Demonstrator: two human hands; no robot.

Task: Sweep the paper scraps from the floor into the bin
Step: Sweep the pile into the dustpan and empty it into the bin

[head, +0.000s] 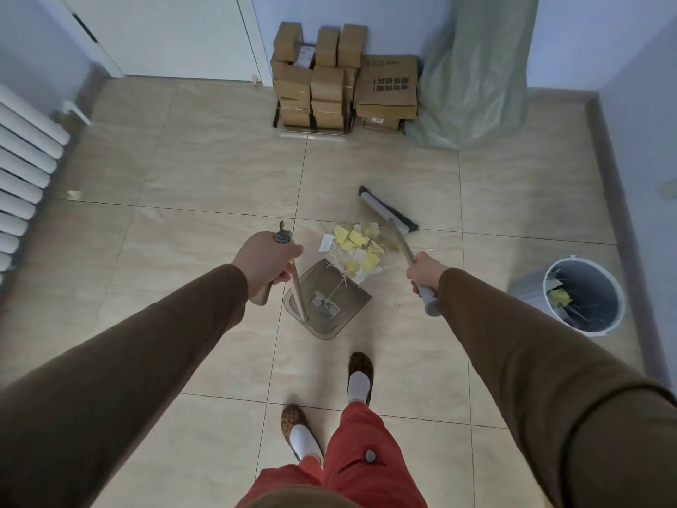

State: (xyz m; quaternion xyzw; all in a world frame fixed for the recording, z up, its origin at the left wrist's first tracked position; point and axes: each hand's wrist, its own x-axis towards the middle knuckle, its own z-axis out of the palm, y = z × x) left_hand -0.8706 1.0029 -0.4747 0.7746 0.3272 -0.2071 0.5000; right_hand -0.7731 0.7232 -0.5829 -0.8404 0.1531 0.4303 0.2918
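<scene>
The left hand (pixel 265 260) grips the dustpan (pixel 328 302) handle, the pan resting on the floor (pixel 205 185) just ahead of the feet. The right hand (pixel 425 271) is curled round the broom (pixel 390 214) handle — its head lies just beyond the pile of paper scraps (pixel 357 247) at the dustpan's lip. The bin (pixel 582 295) stands off to the right, near the wall — scraps already inside.

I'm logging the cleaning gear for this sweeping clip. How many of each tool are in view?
Broom: 1, gripped by the right hand
Dustpan: 1, its handle gripped by the left hand
Bin: 1
Total: 3
</scene>
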